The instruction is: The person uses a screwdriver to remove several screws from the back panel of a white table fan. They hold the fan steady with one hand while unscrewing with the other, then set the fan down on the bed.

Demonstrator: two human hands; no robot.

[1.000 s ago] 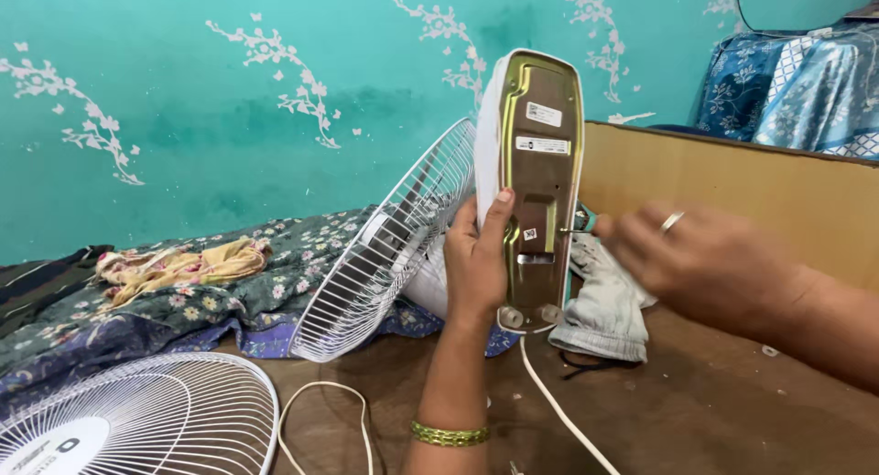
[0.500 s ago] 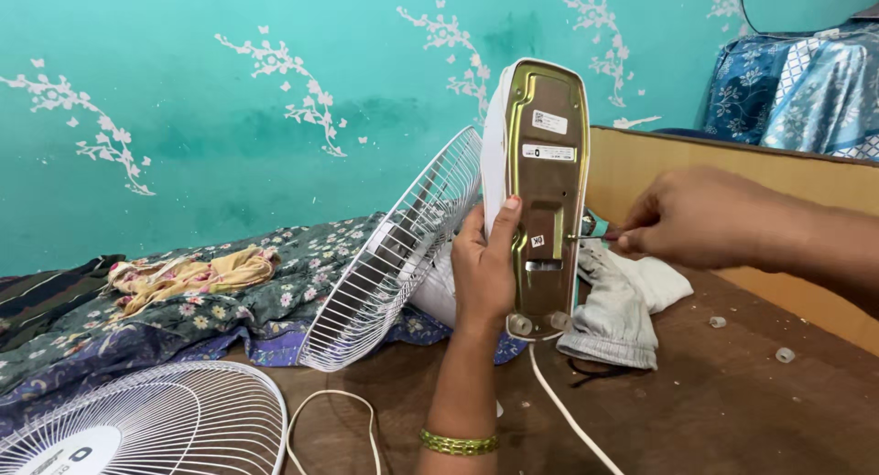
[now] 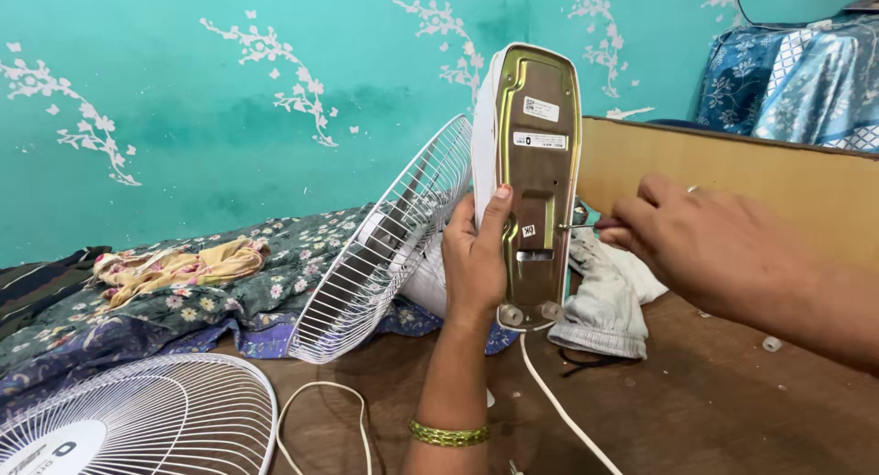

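Two hands: both at the upended fan base (image 3: 536, 178) — underside facing the camera.
Left hand (image 3: 476, 255): gripping the base's left edge, thumb on the metal plate.
Right hand (image 3: 705, 242): pinching a thin screwdriver (image 3: 577, 225), tip against the plate's right side.
Fan guard (image 3: 385, 246): leaning just left of the base.

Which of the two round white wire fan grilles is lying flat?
The white wire fan grille at the bottom left lies flat on the brown table; the other grille stands tilted behind the left hand.
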